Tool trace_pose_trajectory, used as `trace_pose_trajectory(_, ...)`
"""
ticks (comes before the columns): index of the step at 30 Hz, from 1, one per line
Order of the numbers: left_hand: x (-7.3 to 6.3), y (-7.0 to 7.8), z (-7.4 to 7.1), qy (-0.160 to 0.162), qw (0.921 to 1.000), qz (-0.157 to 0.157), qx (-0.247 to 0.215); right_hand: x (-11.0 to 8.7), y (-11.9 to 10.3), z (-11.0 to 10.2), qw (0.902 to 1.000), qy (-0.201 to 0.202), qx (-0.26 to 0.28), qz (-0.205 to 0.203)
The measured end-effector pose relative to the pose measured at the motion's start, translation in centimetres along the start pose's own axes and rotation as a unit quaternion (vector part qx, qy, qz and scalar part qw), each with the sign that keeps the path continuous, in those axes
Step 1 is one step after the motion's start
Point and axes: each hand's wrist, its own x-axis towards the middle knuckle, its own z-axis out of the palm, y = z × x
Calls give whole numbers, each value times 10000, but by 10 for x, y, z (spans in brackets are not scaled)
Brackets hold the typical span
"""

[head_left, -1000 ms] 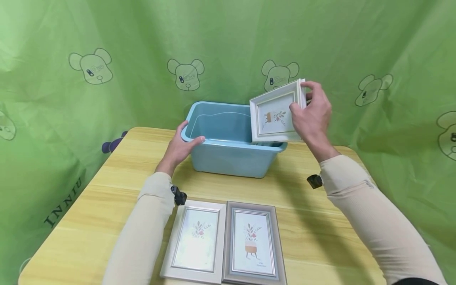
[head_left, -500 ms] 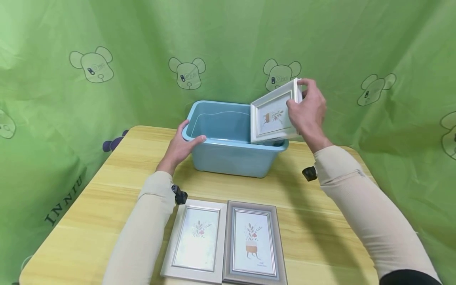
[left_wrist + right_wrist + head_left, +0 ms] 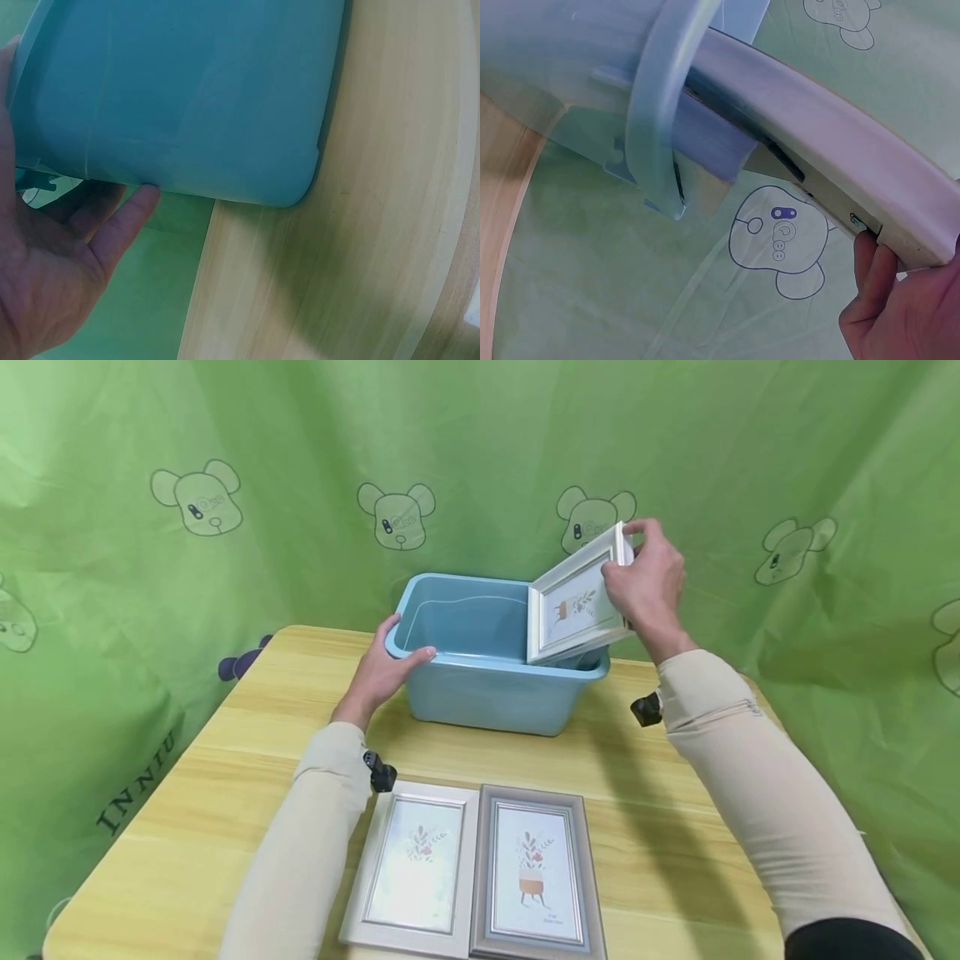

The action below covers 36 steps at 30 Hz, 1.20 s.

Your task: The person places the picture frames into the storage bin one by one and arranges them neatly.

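Note:
A light-blue plastic bin (image 3: pixel 491 697) stands on the table. My left hand (image 3: pixel 377 675) holds its left rim, thumb over the near edge; in the left wrist view the fingers reach along the outside of the bin wall (image 3: pixel 195 90). At the bin's right end, my right hand (image 3: pixel 649 587) grips a white picture frame (image 3: pixel 573 604) by its upper right end, thumb on the front. The frame leans with its lower left end inside the bin, its flower picture facing me. From the right wrist view, the frame's side edge (image 3: pixel 817 120) runs from the fingers down past the bin rim (image 3: pixel 649 112).
Nearer to me, a pale silver picture frame (image 3: pixel 408 864) and a grey-brown one (image 3: pixel 536 870) lie side by side, face up, on the wooden table (image 3: pixel 202 827). A green curtain (image 3: pixel 480 427) with bear prints hangs behind. Something purple (image 3: pixel 238 666) shows beyond the table's left edge.
My right hand has moved slightly left, bringing the white picture frame's lower end a little further into the bin. The left hand stays on the rim.

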Motion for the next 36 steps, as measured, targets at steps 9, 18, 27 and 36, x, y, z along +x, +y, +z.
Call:
trace_pose_trajectory(9,0,-1,0,6,10000,-14,-38,-1,0,3,9994,-271,-233,-36)
trace_pose_trajectory(18,1,-2,0,21,10000,-19,-6,5,0,12,9977,-553,-401,9)
trace_pose_trajectory(27,0,0,1,31,10000,23,-67,8,0,26,9939,-665,-866,-172)
trace_pose_trajectory(36,0,-1,0,57,9999,19,-127,10,1,38,9900,-897,-1076,-146)
